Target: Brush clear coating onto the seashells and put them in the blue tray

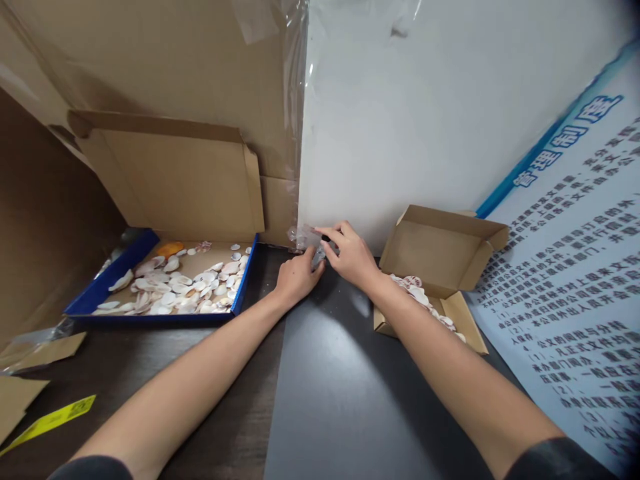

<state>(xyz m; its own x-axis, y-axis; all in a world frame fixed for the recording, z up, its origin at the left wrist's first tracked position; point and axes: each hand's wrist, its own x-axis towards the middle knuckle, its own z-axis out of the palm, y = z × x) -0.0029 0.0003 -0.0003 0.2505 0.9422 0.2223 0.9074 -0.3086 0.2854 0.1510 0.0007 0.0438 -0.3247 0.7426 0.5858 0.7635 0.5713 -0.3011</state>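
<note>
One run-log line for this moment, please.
left hand: at clear plastic | right hand: at clear plastic | grip: unclear | blue box: lid up, shells inside | small box: lid up, shells inside

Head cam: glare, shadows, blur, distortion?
Head view: pale sheen on the flat dark-grey mat, darker shadow by the right forearm; bright glints on the tall clear plastic wrap; print on the blue-and-white poster soft and stretched toward the right edge, upper-right corner dark; small clear plastic piece at the hands indistinct.
</note>
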